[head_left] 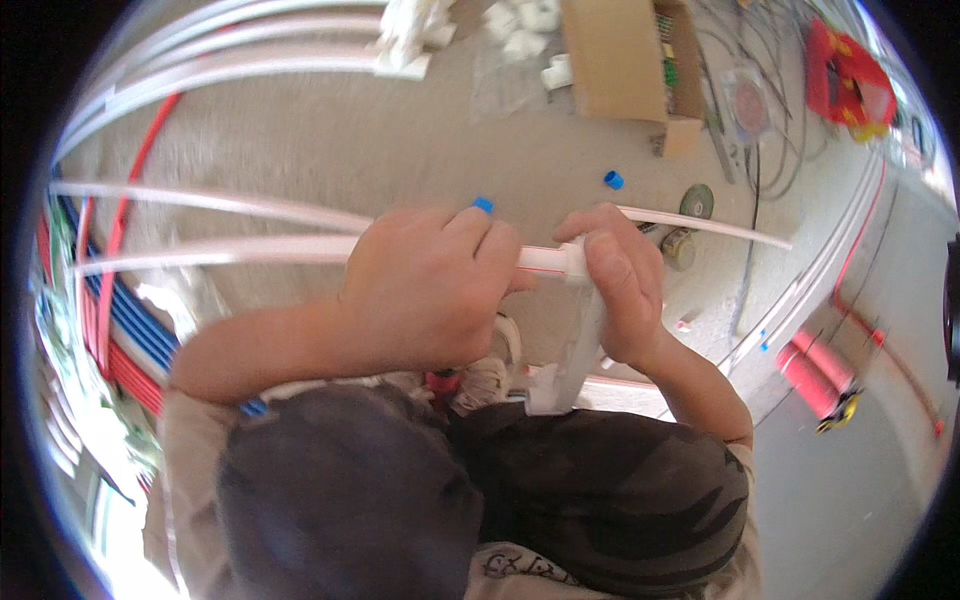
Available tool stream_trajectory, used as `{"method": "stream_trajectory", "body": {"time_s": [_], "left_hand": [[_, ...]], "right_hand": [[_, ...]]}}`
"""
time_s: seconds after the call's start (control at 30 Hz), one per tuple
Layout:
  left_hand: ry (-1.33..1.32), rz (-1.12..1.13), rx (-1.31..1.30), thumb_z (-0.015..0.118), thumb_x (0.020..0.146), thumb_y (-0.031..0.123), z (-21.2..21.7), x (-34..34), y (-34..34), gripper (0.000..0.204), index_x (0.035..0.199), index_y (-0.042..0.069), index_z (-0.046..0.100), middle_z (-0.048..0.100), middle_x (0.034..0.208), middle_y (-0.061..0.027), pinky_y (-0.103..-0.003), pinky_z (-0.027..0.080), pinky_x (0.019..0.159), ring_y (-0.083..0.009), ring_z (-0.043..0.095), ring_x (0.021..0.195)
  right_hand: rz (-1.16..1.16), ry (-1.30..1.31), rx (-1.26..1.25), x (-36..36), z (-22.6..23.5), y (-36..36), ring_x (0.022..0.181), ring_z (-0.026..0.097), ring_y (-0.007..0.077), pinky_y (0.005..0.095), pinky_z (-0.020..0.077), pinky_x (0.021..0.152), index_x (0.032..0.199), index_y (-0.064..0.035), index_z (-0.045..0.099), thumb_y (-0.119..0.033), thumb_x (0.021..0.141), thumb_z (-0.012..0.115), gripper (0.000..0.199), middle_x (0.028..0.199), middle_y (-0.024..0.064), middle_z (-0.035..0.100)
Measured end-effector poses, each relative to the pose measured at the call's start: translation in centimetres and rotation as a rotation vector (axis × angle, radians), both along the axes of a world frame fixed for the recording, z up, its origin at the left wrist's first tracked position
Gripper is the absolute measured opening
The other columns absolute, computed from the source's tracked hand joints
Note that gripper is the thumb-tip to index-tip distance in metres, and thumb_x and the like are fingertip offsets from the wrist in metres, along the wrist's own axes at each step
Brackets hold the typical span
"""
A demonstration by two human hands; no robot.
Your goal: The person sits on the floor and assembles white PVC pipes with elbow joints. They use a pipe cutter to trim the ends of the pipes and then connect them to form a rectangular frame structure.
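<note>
My left hand [435, 285] is closed round a white plastic pipe [538, 261] with a thin red stripe, which runs out to the left. At the pipe's right end sits a white pipe fitting [574, 259], with my right hand [622, 285] closed on it, thumb across its side. From the fitting a white length [575, 350] drops toward my lap; whether it is one piece with the fitting I cannot tell. Behind my hands lies another striped white pipe [270, 205], its far end [720, 226] showing on the right. A small blue cap [483, 205] shows just beyond my left knuckles.
Another blue cap [613, 180] and a round disc [697, 202] lie on the floor ahead. Farther off are a cardboard box [612, 60], white fittings [522, 28] and a red bag [848, 82]. Blue pipes [135, 315] lie left, two red cylinders [818, 374] right.
</note>
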State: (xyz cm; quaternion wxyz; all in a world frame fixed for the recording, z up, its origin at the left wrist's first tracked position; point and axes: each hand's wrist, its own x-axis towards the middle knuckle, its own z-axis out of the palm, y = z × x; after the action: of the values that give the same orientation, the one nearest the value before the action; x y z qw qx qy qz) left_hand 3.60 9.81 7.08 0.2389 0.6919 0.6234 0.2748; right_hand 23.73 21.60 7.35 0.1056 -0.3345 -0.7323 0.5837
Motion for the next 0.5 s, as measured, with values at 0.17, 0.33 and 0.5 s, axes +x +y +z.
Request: {"method": "stream_trajectory", "body": {"time_s": [0.17,0.33,0.5], "left_hand": [[0.077,-0.032,-0.073,0.076,0.084,0.024,1.4,0.1,0.9,0.027,0.097,0.006,0.063,0.059,0.079,-0.0110,-0.046,0.048,0.060,-0.0339,0.063,0.072],[-0.014,-0.120,-0.377,0.070,0.092,0.025,2.1,-3.5,0.0,0.025,0.097,0.002,0.064,0.065,0.084,-0.0146,-0.043,0.049,0.065,-0.0365,0.066,0.074],[-0.231,0.042,-0.567,0.069,0.095,0.027,2.9,-8.2,-3.0,0.029,0.091,-0.002,0.066,0.059,0.071,-0.0161,-0.040,0.044,0.059,-0.0350,0.060,0.062]], "right_hand": [[-0.329,0.122,-0.399,-0.7,-0.2,0.5,0.077,0.059,0.0128,0.0293,0.0468,0.069,0.098,-0.0027,0.064,-0.026,0.101,0.058,0.024,0.090,0.0077,0.066],[-0.454,0.141,-0.547,1.7,-1.2,1.0,0.074,0.058,0.0094,0.0266,0.0469,0.066,0.096,-0.0055,0.063,-0.025,0.098,0.060,0.020,0.086,0.0064,0.066],[-0.357,0.176,-0.340,3.1,0.2,1.7,0.074,0.057,0.0090,0.0266,0.0452,0.068,0.093,-0.0027,0.065,-0.022,0.098,0.060,0.020,0.081,0.0032,0.065]]}}
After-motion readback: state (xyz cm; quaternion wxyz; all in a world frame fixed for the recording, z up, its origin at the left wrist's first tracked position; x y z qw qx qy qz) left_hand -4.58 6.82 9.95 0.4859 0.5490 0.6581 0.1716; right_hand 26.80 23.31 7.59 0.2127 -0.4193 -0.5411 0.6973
